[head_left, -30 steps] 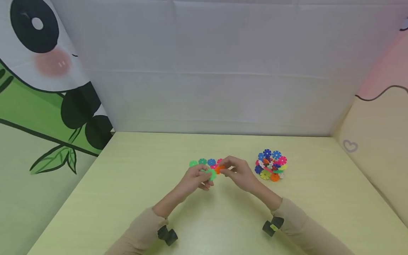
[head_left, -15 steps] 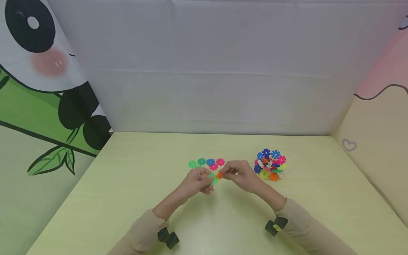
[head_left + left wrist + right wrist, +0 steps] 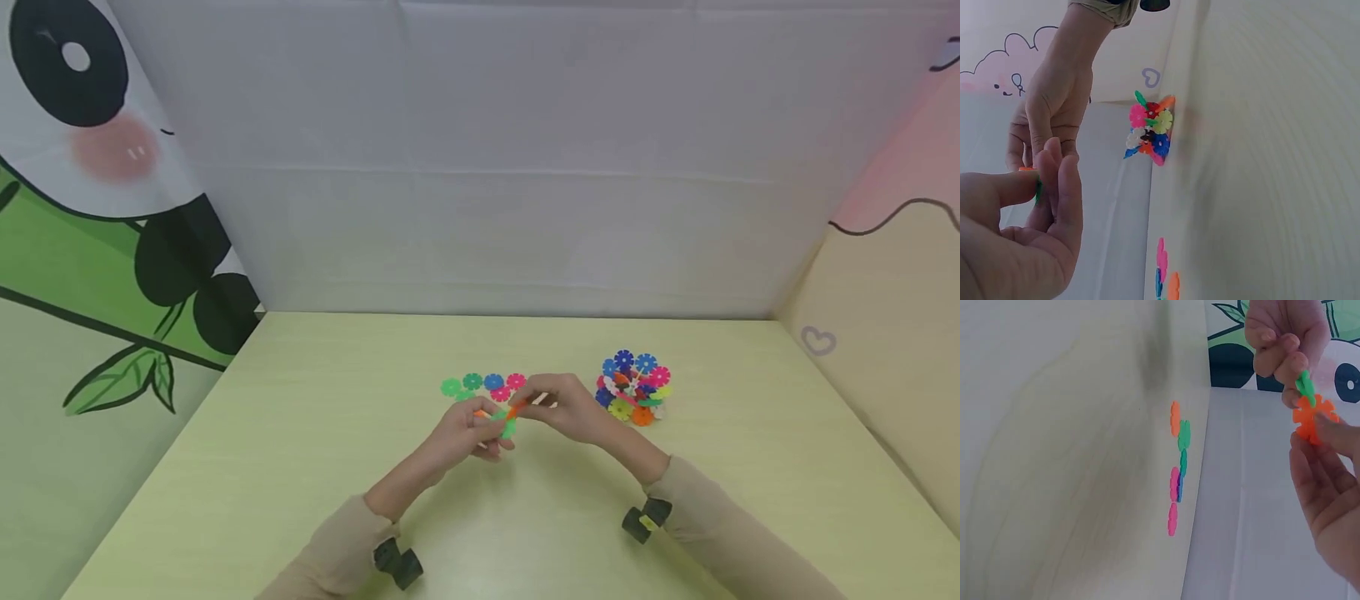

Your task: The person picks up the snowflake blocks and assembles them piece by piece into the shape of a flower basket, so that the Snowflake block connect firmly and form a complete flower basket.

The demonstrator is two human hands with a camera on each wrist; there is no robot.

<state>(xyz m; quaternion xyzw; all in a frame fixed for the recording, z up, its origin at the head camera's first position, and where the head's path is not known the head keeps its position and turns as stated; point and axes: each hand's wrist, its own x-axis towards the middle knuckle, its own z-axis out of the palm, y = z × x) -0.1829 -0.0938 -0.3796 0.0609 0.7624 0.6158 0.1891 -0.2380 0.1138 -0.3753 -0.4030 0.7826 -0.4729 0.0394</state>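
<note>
Orange disc (image 3: 1305, 419), round and notched

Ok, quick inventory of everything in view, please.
Table: one, pale yellow, underneath
Held green disc: one, green, left hand
Held orange disc: one, orange, right hand
Loose discs: at least seven, pink, blue, greens, orange, on table
Disc pile: one, mixed colours, table's right; discs uncountable
Back wall: one, grey, behind
Cartoon panels: two, multicoloured, left and right
Wrist blocks: two, dark, at cuffs
Sleeves: two, beige, forearms
Hands: two, bare, above table
</note>
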